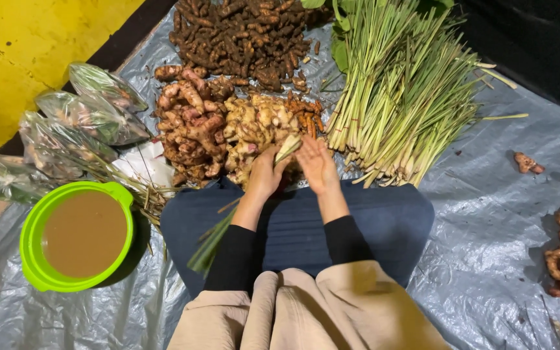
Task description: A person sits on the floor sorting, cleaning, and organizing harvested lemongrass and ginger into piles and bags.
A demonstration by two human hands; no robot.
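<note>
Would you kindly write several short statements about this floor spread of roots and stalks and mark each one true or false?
1. Both hands, left hand and right hand, are on a lemongrass stalk. True.
2. The green basin holds clear water. False: the liquid is murky brown.
3. The lemongrass bundle lies right of the ginger pile. True.
4. The plastic bags lie right of the lemongrass bundle. False: they lie at far left, by the yellow floor.
</note>
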